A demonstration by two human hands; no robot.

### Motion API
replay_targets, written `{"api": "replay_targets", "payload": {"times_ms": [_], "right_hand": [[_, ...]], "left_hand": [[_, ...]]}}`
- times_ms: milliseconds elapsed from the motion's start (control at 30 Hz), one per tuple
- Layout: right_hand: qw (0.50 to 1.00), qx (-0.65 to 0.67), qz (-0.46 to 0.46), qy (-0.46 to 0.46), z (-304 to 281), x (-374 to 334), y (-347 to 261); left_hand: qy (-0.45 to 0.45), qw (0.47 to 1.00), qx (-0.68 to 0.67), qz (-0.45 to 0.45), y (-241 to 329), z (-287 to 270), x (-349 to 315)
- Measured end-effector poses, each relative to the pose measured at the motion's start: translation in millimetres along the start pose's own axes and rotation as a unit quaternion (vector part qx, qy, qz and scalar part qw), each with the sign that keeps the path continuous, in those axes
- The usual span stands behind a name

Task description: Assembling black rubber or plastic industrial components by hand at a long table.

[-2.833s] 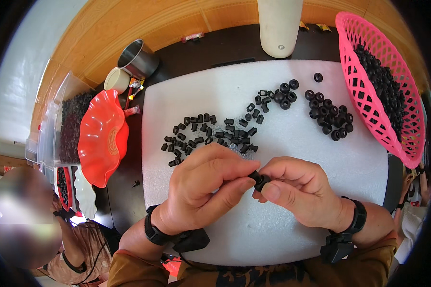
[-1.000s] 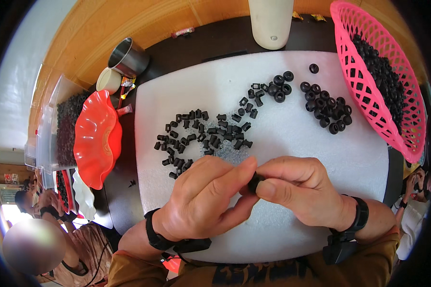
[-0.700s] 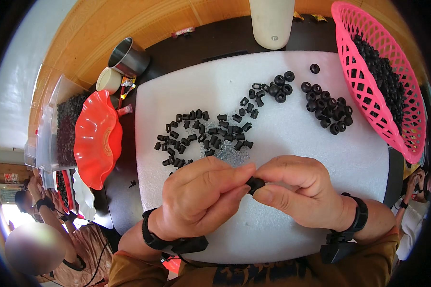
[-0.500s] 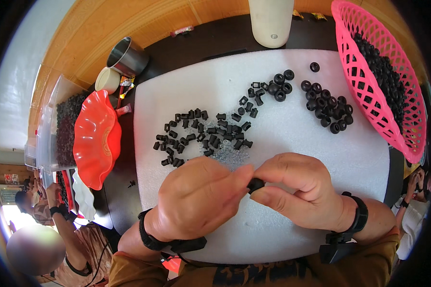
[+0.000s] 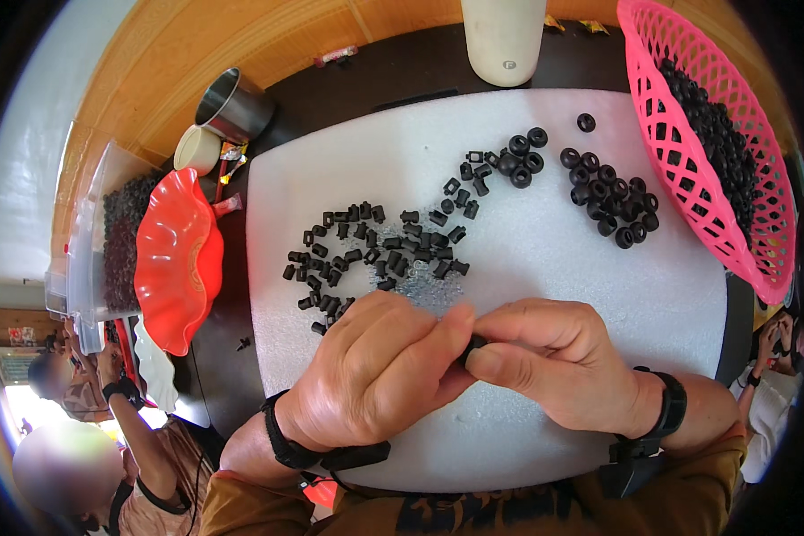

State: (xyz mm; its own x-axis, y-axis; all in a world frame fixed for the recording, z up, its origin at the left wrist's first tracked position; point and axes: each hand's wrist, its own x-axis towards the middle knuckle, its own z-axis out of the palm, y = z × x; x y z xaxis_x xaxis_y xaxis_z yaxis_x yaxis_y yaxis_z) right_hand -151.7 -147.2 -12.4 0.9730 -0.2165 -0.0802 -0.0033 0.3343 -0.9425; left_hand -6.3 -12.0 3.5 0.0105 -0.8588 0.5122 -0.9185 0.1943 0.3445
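My left hand (image 5: 380,371) and my right hand (image 5: 558,362) meet at the near middle of a white foam sheet (image 5: 518,241). Pinched between the fingertips of both is a small black plastic piece (image 5: 475,345), mostly covered by them; it looks rounded. Ahead of my left hand lie many small black barrel-shaped pieces (image 5: 411,230), each with a hole or slot. Among them is a heap of tiny shiny springs (image 5: 433,290). Farther right on the sheet, black ball-shaped pieces with holes (image 5: 618,189) form a cluster, and a smaller group of balls (image 5: 520,163) sits left of it.
A pink lattice basket (image 5: 679,170) full of black pieces stands at the right. On the left are a red wavy-edged dish (image 5: 179,263), a clear bin (image 5: 89,241) and a metal cup (image 5: 235,105). A white cylindrical container (image 5: 504,40) stands behind the sheet. Other people work at both sides.
My hands have shifted slightly nearer to me and closed tighter round the black piece, which shows less now. At the left, the other person's arm has moved a little.
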Motion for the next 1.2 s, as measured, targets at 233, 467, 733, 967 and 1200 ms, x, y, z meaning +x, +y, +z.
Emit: {"api": "replay_targets", "payload": {"times_ms": [233, 467, 733, 967, 1200], "right_hand": [[0.996, 0.071, 0.049, -0.009, 1, 0, -2], [0.987, 0.126, 0.083, -0.053, -4, 2, -4], [0.989, 0.112, 0.08, -0.056, -5, 1, -4], [0.988, 0.091, 0.103, -0.066, -4, 3, -5], [0.988, 0.099, 0.089, -0.084, -6, 4, -3]], "left_hand": [[0.028, 0.999, 0.034, 0.022, 1, 6, -6], [0.009, 0.996, -0.07, -0.047, 2, 4, -6], [0.044, 0.999, 0.004, -0.003, 5, 12, -11], [0.001, 0.985, -0.163, -0.063, -1, 6, -11], [0.009, 0.985, -0.162, -0.06, -3, 5, -5]]}}
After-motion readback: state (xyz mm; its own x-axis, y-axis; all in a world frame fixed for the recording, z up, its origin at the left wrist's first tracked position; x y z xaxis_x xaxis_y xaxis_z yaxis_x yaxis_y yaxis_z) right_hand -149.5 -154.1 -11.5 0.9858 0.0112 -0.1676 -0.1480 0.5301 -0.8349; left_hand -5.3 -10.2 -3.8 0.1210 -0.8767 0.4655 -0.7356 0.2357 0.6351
